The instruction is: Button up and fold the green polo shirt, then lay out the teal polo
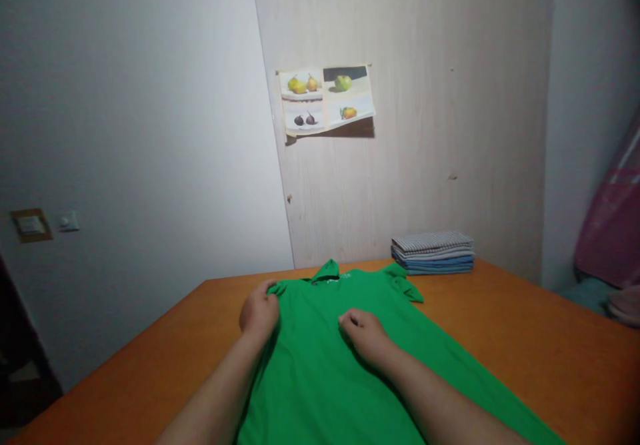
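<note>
A green polo shirt (330, 358) lies spread flat on the orange table (525, 352), collar towards the far edge. My left hand (259, 312) rests on the shirt's left shoulder, fingers curled and pinching the fabric at its edge. My right hand (363, 332) lies on the chest of the shirt, fingers curled under and pressed onto the cloth. Both forearms stretch over the shirt from the near edge.
A stack of folded clothes (433, 253), striped on top and blue below, sits at the table's far edge by the wooden panel. A fruit picture (326, 100) hangs on the panel. Pink fabric (613, 232) hangs at the right. Wall switches (45, 224) are on the left.
</note>
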`<state>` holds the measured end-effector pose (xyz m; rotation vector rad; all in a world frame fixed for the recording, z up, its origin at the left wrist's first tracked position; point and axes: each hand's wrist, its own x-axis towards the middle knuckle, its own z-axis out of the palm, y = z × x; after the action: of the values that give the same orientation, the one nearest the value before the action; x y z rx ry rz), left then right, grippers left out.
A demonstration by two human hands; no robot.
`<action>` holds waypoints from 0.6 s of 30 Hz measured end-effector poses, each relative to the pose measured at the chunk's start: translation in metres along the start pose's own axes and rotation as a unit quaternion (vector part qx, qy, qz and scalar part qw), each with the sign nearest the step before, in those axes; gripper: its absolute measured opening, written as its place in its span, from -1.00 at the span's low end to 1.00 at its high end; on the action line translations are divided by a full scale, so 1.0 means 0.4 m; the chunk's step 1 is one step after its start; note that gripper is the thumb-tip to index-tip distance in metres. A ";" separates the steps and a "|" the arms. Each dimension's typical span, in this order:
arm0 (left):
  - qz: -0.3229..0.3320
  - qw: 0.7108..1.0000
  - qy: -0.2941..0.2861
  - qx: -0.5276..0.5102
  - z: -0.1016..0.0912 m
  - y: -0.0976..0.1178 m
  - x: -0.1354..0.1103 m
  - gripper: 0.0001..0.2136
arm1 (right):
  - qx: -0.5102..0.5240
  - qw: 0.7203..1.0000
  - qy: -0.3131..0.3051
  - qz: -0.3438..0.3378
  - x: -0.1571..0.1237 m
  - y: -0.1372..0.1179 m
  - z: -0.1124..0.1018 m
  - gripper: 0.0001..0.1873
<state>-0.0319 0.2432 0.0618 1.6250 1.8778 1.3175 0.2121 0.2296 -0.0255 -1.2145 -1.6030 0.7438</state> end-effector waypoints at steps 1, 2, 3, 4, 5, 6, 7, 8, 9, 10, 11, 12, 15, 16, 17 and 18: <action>0.101 0.992 -0.010 0.076 0.017 0.021 -0.029 -0.66 | 0.052 0.998 0.014 0.024 0.005 -0.004 -0.006 -0.66; 0.199 0.966 -0.068 0.148 0.033 0.042 -0.060 -0.65 | 0.103 0.993 0.028 0.054 0.010 -0.009 -0.013 -0.66; 0.271 0.931 -0.149 0.196 0.047 0.061 -0.090 -0.68 | 0.150 0.984 0.039 0.085 0.015 -0.015 -0.019 -0.67; 0.297 0.902 -0.228 0.214 0.059 0.076 -0.114 -0.74 | 0.188 0.974 0.050 0.113 0.018 -0.022 -0.024 -0.69; 0.297 0.878 -0.316 0.204 0.068 0.088 -0.132 -0.80 | 0.216 0.965 0.059 0.136 0.019 -0.029 -0.029 -0.72; 0.276 0.862 -0.385 0.180 0.075 0.096 -0.142 -0.84 | 0.233 0.958 0.067 0.151 0.020 -0.035 -0.033 -0.75; 0.240 0.861 -0.423 0.144 0.079 0.101 -0.144 -0.85 | 0.243 0.954 0.073 0.161 0.019 -0.040 -0.035 -0.79; 0.202 0.874 -0.431 0.103 0.081 0.102 -0.138 -0.83 | 0.248 0.952 0.074 0.166 0.017 -0.045 -0.036 -0.82; 0.164 0.897 -0.405 0.060 0.082 0.101 -0.126 -0.80 | 0.250 0.951 0.072 0.168 0.016 -0.048 -0.037 -0.85; 0.132 0.927 -0.351 0.019 0.080 0.098 -0.111 -0.78 | 0.249 0.951 0.068 0.168 0.014 -0.051 -0.036 -0.87; 0.104 0.955 -0.277 -0.017 0.077 0.094 -0.093 -0.75 | 0.248 0.952 0.063 0.168 0.013 -0.052 -0.035 -0.88; 0.082 0.977 -0.194 -0.045 0.072 0.087 -0.075 -0.73 | 0.245 0.953 0.058 0.167 0.012 -0.053 -0.035 -0.89; 0.037 0.997 0.038 -0.054 0.050 0.054 -0.032 -0.70 | 0.242 0.955 0.049 0.165 0.011 -0.051 -0.032 -0.88; 0.029 0.995 0.087 -0.031 0.041 0.040 -0.024 -0.67 | 0.242 0.955 0.047 0.163 0.012 -0.049 -0.032 -0.88; 0.020 0.994 0.108 0.000 0.033 0.024 -0.020 -0.61 | 0.243 0.955 0.046 0.161 0.013 -0.047 -0.031 -0.87; 0.006 0.995 0.096 0.032 0.027 0.008 -0.019 -0.55 | 0.244 0.956 0.045 0.158 0.014 -0.045 -0.030 -0.87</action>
<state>-0.0196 0.2406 0.0565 1.5930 2.0421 1.4807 0.2164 0.2281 -0.0037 -1.1225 -1.0676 1.1897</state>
